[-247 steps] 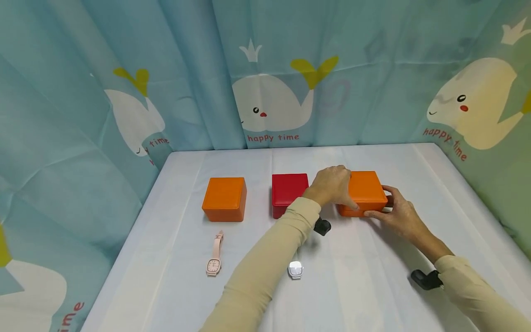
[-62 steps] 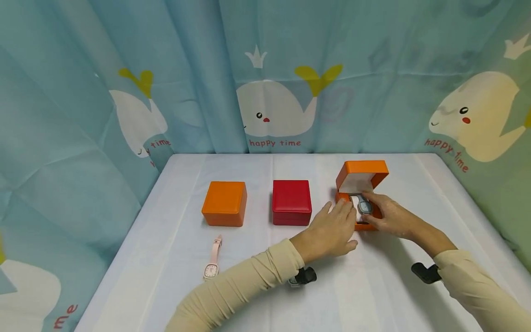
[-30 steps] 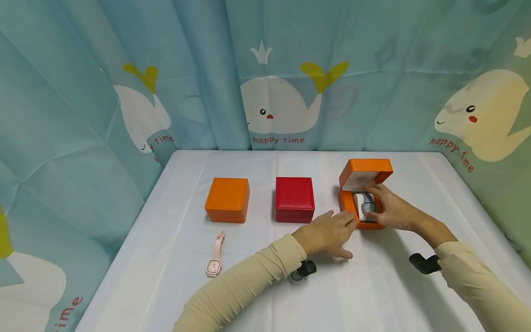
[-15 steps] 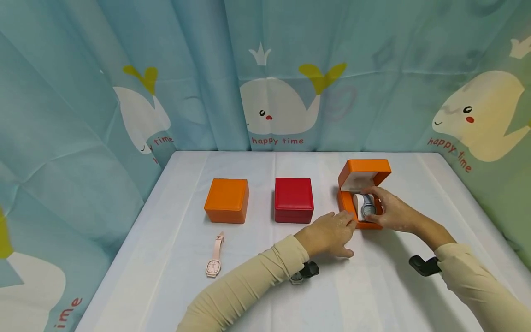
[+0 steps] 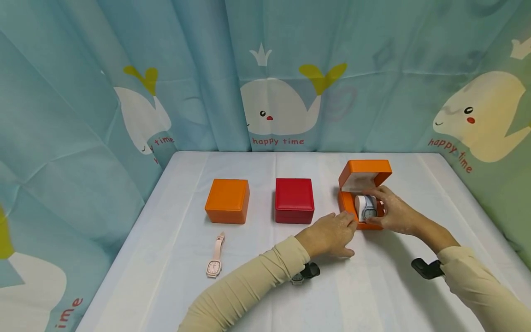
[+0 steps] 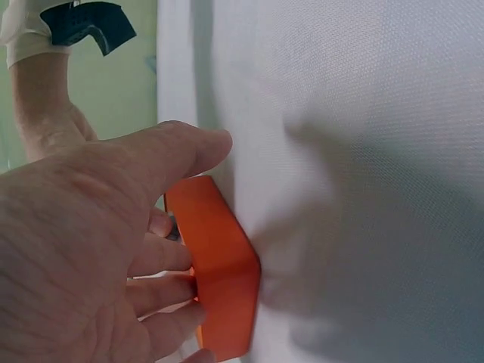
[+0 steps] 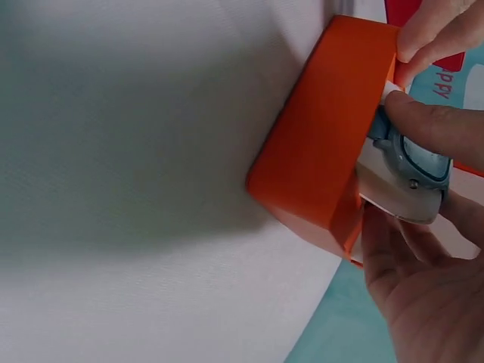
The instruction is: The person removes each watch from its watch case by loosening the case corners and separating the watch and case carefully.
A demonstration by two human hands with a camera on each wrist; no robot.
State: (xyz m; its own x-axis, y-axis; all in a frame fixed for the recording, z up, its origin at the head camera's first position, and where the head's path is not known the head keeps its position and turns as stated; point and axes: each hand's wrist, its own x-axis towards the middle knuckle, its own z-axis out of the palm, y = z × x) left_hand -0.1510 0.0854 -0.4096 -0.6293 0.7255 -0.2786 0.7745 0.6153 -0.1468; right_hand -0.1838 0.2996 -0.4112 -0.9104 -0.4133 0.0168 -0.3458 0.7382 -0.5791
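Note:
An orange watch box stands with its lid up at the right of the table. Inside it is a white cushion with a grey-blue wristwatch around it. My right hand grips the cushion and watch between thumb and fingers; the right wrist view shows the watch tilted, partly above the box rim. My left hand rests its fairly straight fingertips on the box's near left edge, thumb apart. The left wrist view has those fingers against the orange side wall.
A shut red box and a shut orange box stand to the left. A pink wristwatch lies in front of the orange one. Another watch is partly hidden beneath the left wrist camera. A whale-print curtain hangs behind.
The right-hand box, shut with both hands on it in the oldest frame, now has its lid up. Over the last second the cushion and watch have shifted slightly rightward and tilted; the left hand barely moved.

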